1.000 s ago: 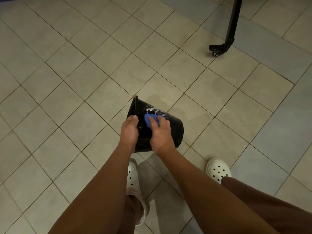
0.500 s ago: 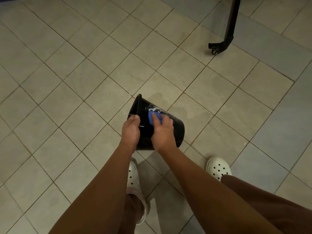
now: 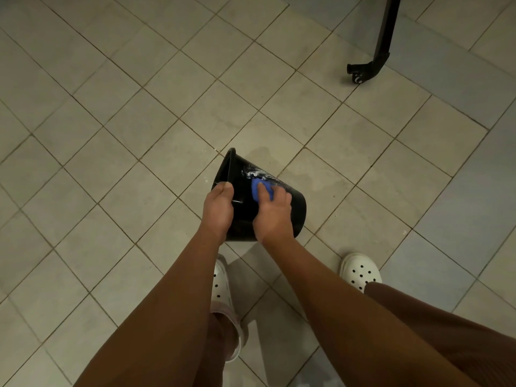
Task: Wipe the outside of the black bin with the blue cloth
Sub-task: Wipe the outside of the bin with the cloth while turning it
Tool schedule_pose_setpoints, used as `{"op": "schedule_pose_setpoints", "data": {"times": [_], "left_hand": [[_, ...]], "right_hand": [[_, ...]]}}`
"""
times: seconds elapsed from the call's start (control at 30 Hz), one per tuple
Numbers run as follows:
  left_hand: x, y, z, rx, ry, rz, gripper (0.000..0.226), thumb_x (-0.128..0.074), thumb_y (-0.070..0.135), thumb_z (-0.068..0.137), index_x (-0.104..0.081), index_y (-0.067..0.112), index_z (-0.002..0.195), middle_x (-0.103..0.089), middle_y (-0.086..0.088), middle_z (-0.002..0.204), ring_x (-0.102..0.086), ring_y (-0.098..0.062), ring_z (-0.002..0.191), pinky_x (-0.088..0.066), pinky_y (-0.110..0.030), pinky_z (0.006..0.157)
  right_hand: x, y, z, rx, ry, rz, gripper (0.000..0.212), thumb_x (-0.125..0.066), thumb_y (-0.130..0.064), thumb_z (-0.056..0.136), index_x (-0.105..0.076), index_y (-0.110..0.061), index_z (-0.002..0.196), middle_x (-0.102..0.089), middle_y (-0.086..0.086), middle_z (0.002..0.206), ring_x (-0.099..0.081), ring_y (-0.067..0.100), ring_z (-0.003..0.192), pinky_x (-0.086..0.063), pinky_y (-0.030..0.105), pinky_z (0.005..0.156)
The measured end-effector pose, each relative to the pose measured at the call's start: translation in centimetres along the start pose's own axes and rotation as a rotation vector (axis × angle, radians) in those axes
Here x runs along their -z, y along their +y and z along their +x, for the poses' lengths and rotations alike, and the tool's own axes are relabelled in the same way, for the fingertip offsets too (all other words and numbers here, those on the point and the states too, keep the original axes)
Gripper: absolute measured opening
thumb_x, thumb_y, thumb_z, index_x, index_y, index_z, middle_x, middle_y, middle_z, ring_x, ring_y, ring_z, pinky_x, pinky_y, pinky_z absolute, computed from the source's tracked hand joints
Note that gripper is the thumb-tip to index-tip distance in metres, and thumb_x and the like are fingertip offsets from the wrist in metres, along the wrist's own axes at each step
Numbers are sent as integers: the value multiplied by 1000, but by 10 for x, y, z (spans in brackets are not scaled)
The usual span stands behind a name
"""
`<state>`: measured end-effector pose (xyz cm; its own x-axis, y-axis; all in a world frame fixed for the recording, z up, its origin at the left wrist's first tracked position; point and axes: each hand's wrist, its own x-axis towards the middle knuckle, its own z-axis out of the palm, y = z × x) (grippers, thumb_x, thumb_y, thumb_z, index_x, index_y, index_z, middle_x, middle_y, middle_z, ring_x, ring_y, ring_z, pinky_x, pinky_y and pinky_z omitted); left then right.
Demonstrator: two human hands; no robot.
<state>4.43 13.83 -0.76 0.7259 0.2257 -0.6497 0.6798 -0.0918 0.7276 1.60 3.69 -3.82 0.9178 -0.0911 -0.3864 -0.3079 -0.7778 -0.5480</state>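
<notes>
While left hand (image 3: 217,209) still grips black bin (image 3: 298,208), blue cloth (image 3: 255,189) barely shifted

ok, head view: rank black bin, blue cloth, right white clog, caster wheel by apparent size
1. black bin
2. right white clog, partly hidden by the leg
3. blue cloth, mostly under the right hand
4. caster wheel, farther off, true size unsure

The bin (image 3: 290,208) is tilted before the shoes (image 3: 360,272), opening to the left. The left hand (image 3: 217,210) holds its rim; the right hand (image 3: 275,216) holds the cloth (image 3: 258,188) on its side. A wheeled leg (image 3: 374,62) stands far behind, right.
</notes>
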Motion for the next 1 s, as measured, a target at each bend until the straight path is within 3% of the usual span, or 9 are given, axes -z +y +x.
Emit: {"op": "schedule_pose_setpoints", "data": {"times": [0.1, 0.2, 0.27, 0.37, 0.53, 0.67, 0.8, 0.87, 1.0], "left_hand": [[0, -1, 2, 13, 17, 2, 29, -39, 24, 105, -66, 11, 103, -68, -15, 101, -66, -29, 91, -52, -34, 72], [3, -1, 2, 22, 23, -5, 29, -41, 21, 103, -59, 14, 80, -63, -14, 88, -61, -28, 85, -52, -44, 82], [5, -1, 1, 19, 6, -8, 30, -42, 16, 102, -54, 14, 74, -59, -12, 83, -56, -25, 83, -48, -41, 82], [4, -2, 0, 14, -8, -13, 29, -42, 18, 101, -60, 15, 79, -63, -14, 91, -60, -27, 88, -50, -43, 87], [0, 0, -1, 33, 10, 0, 29, -41, 22, 103, -64, 13, 87, -67, -20, 99, -63, -29, 90, -52, -45, 89], [1, 1, -3, 36, 2, 4, 32, -41, 18, 103, -54, 13, 74, -59, -14, 84, -56, -26, 81, -49, -43, 82], [2, 2, -3, 18, -7, 15, 32, -40, 19, 104, -61, 16, 80, -64, -7, 85, -60, -21, 82, -48, -34, 75], [3, 3, -4, 29, -20, 26, 29, -41, 21, 105, -65, 17, 89, -67, -8, 91, -64, -21, 85, -48, -32, 72], [7, 11, -3, 153, -7, -10, 27, -46, 23, 99, -69, 9, 103, -71, -21, 102, -68, -38, 96, -56, -47, 86]], "right_hand": [[-4, -11, -15, -64, 26, -16, 72, -61, -13, 82, -22, -18, 142, -20, 17, 139, -28, 31, 124, -34, 42, 106], [-10, -25, -25, 67, 45, 25, 65, -56, -10, 85, -25, -16, 142, -21, 17, 138, -26, 32, 124, -31, 43, 107], [-8, -27, -18, 164, 46, 11, 64, -54, -10, 86, -25, -17, 143, -23, 16, 140, -22, 31, 127, -26, 46, 109], [1, -17, 0, 202, -5, 7, 67, -53, -8, 86, -24, -21, 145, -24, 13, 142, -23, 29, 128, -25, 43, 111], [4, -22, -10, 54, 23, 31, 65, -54, -11, 86, -22, -20, 143, -21, 14, 140, -26, 30, 124, -31, 43, 108], [-3, -34, -20, 76, 19, 70, 55, -49, -16, 91, -26, -21, 140, -21, 12, 137, -25, 30, 123, -30, 44, 107], [0, -15, 6, 227, 23, 24, 61, -52, -10, 87, -29, -20, 143, -27, 14, 141, -24, 29, 129, -27, 44, 110], [0, -1, 14, 192, 2, 7, 66, -53, -11, 86, -25, -21, 145, -23, 14, 146, -22, 30, 132, -27, 44, 111], [-6, 9, 6, 206, 63, -6, 54, -47, -23, 93, -30, -18, 144, -28, 14, 145, -26, 31, 131, -27, 45, 110]]}}
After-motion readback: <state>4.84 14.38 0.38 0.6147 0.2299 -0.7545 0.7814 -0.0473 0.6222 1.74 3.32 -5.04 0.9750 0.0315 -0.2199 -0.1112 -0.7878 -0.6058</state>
